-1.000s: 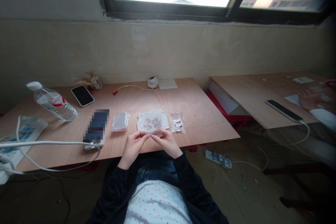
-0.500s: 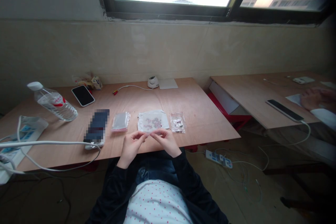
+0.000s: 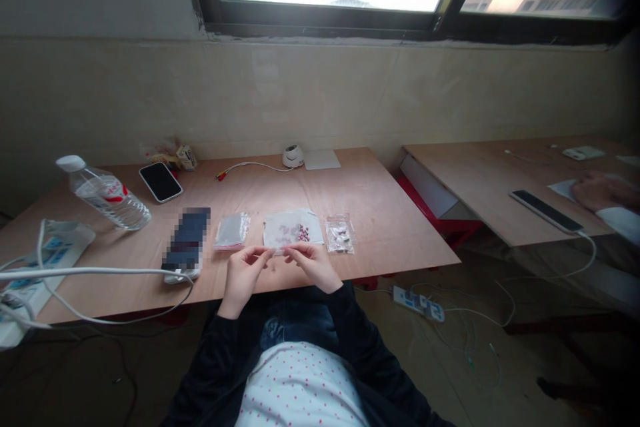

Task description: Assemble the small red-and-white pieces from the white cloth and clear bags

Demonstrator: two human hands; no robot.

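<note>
My left hand [image 3: 243,278] and my right hand [image 3: 316,268] are pinched close together at the table's front edge. Between their fingertips is a small clear plastic bag [image 3: 279,250], hard to make out against the white sheet [image 3: 270,219] behind it. Small dark-red and white pieces [image 3: 303,233] lie on the sheet's right half; those on its left half look hazy. Left of the sheet is a stack of clear zip bags [image 3: 232,230] with red edges. On its right lies a zip bag with a few small pieces inside [image 3: 340,233].
A water bottle [image 3: 107,193], a phone [image 3: 161,181] and a blurred-out device [image 3: 187,240] stand or lie to the left. White cables [image 3: 100,271] cross the left front. A dome camera [image 3: 293,156] sits at the back. Another person's hands [image 3: 595,191] rest on the right table.
My hands have moved slightly apart, the left one a little leftward. The pieces on the sheet's right half, hazy before, now show sharply. The whole view has shifted a little.
</note>
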